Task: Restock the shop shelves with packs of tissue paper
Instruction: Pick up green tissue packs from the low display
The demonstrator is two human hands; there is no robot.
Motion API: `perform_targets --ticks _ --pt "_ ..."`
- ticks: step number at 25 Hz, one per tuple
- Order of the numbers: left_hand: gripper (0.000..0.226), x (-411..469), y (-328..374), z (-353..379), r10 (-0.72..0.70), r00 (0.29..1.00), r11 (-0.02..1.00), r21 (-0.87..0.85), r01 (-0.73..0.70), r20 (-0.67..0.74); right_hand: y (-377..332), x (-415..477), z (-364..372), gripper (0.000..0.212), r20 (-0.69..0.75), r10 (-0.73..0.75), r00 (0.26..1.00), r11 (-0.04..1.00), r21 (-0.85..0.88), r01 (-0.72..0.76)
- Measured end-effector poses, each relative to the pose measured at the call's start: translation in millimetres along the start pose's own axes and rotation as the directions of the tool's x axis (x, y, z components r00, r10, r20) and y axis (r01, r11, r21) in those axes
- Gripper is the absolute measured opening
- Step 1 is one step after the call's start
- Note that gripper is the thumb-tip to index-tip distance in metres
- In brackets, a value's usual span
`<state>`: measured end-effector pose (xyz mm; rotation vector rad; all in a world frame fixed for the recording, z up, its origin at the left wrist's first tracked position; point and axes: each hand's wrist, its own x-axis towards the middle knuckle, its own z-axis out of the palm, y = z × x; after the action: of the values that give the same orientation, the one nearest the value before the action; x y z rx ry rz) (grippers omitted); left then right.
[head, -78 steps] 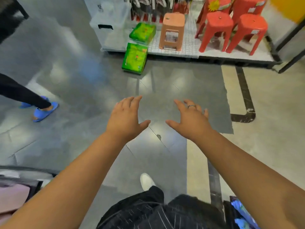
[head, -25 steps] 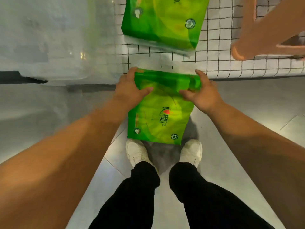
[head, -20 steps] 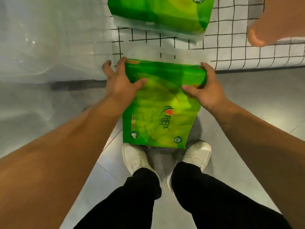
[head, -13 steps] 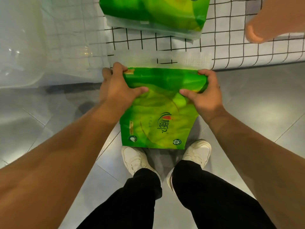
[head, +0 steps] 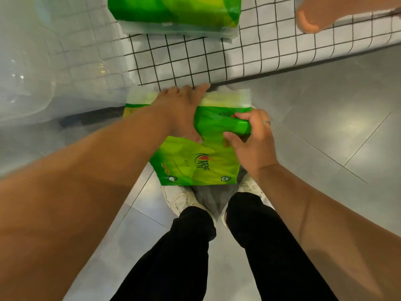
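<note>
A green tissue pack (head: 201,166) stands on the grey floor in front of my feet, leaning toward the low display platform (head: 271,55). My left hand (head: 180,109) lies over its top left part, fingers reaching across the pale upper edge and thumb pressing into the green wrapper. My right hand (head: 251,137) grips the pack's top right corner, fingers curled round the folded green plastic. A second green tissue pack (head: 175,11) lies on the platform's black-and-white grid surface, just beyond the first.
A clear plastic storage bin (head: 43,61) stands on the platform to the left. An orange stool leg (head: 312,18) shows at the top right. My white shoes (head: 180,198) stand on the tiled floor directly below the pack.
I walked up to the platform and took the pack off the floor. In the last half second my left hand slid across the top, and my right hand closed round the right corner.
</note>
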<state>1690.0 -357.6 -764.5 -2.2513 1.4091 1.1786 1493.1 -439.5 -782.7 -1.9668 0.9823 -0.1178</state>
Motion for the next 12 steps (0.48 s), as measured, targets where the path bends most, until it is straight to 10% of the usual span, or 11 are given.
perform_targets --ticks 8,12 --pt "0.095 -64.1 -2.6 -11.1 -0.092 0.982 0.930 -0.367 0.025 -0.167 -8.2 -19.6 -36.7 0.089 0.220 0.314 0.924 0.904 0.229 -0.362" --pt "0.089 -121.4 -10.4 -44.8 -0.256 0.965 0.625 -0.772 0.119 -0.058 -31.9 -34.9 -70.1 0.087 0.254 0.348 0.902 0.893 0.201 -0.402"
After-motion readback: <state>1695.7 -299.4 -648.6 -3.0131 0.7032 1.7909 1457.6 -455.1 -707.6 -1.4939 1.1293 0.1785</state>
